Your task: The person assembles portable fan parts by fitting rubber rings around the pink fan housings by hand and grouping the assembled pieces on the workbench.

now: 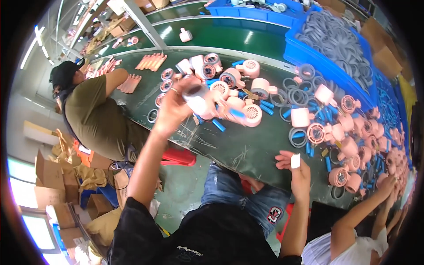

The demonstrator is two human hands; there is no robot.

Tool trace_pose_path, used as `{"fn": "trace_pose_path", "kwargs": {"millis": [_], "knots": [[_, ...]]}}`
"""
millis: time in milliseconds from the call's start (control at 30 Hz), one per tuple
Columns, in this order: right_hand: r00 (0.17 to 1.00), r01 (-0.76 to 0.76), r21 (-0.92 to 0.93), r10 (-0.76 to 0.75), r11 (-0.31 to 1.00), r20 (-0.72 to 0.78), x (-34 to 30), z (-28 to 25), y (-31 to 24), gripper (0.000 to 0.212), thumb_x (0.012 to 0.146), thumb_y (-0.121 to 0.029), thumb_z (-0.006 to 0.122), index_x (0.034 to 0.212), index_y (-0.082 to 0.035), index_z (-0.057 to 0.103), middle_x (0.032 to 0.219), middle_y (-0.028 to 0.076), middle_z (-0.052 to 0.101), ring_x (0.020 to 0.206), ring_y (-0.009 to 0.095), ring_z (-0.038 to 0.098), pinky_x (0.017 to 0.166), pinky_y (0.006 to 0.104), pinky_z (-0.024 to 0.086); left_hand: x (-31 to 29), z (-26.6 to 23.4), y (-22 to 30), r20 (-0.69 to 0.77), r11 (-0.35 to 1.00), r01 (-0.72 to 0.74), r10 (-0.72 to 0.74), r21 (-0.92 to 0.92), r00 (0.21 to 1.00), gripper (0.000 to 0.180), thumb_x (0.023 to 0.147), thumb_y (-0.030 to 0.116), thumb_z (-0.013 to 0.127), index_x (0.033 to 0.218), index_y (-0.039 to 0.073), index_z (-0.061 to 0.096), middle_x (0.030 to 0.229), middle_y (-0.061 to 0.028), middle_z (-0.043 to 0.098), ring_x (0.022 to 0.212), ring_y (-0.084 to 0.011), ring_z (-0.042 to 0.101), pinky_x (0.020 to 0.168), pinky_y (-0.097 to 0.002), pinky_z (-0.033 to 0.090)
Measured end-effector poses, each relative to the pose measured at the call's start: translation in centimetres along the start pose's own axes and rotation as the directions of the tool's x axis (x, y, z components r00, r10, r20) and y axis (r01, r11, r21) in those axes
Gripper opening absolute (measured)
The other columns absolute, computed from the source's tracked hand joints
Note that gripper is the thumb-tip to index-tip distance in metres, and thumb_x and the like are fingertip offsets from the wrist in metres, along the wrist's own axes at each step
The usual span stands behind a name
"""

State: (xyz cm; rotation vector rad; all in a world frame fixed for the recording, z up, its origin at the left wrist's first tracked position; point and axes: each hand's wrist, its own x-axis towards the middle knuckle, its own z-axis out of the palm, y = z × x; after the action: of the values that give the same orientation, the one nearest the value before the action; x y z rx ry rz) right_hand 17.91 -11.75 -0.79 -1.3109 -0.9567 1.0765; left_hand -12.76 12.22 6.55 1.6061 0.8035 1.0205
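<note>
My left hand (173,108) reaches over the middle of the dark green table (238,152). Its fingers are closed around a pale pink fan housing (201,105), both blurred by motion. Beneath and beyond it lie several round pink fan heads (252,115) with slotted grilles, along with short blue cylinders (218,125). My right hand (297,170) hovers by the table's near edge, fingers apart and nothing in them; a white wrap (295,160) covers one finger. Nearest to it are loose grey rings (297,138) and more pink housings.
A blue bin (329,84) heaped with grey rings stands at the far right. Beyond the table runs a green conveyor (225,37). A co-worker in an olive shirt (95,112) sits at left; another in white (353,243) reaches in at right. A red stool (179,157) stands below the table.
</note>
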Motion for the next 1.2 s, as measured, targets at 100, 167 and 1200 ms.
{"fn": "trace_pose_path", "kwargs": {"millis": [100, 167, 1200], "knots": [[0.997, 0.058, -0.016, -0.059, 0.998, -0.052, 0.0, 0.8, 0.5, 0.026, 0.104, -0.011, 0.054, 0.118, 0.006, 0.068, 0.102, 0.012, 0.073, 0.086, 0.016, 0.069, 0.079, 0.0284, 0.054, 4.1, -7.8, -0.8, -0.234, 0.962, -0.006, 0.072, 0.274, 0.970, 0.058, 0.085, -0.004, 0.062, 0.142, -0.001, 0.054, 0.132, -0.0109, 0.062, 0.116, -0.0177, 0.063, 0.100, -0.0320, 0.052], [0.997, 0.058, -0.035, -0.060, 0.998, -0.045, 0.1, 1.3, 0.4, 0.023, 0.102, -0.008, 0.056, 0.116, 0.006, 0.068, 0.100, 0.012, 0.073, 0.085, 0.016, 0.069, 0.078, 0.0285, 0.055, 7.4, -13.0, -1.9, -0.346, 0.903, -0.039, 0.203, 0.427, 0.916, 0.052, 0.087, 0.005, 0.068, 0.138, -0.001, 0.059, 0.124, -0.0095, 0.068, 0.111, -0.0152, 0.065, 0.096, -0.0295, 0.052], [0.981, 0.170, -0.232, -0.186, 0.958, -0.048, -0.7, 0.2, -0.3, 0.021, 0.095, -0.008, 0.066, 0.115, -0.006, 0.073, 0.096, 0.010, 0.072, 0.079, 0.021, 0.069, 0.069, 0.0301, 0.053, 28.0, 27.7, 1.7, 0.354, 0.588, -0.449, 0.277, 0.673, 0.893, 0.037, 0.088, 0.039, 0.068, 0.109, 0.010, 0.077, 0.103, -0.0175, 0.075, 0.098, -0.0384, 0.071, 0.091, -0.0440, 0.056]]}}
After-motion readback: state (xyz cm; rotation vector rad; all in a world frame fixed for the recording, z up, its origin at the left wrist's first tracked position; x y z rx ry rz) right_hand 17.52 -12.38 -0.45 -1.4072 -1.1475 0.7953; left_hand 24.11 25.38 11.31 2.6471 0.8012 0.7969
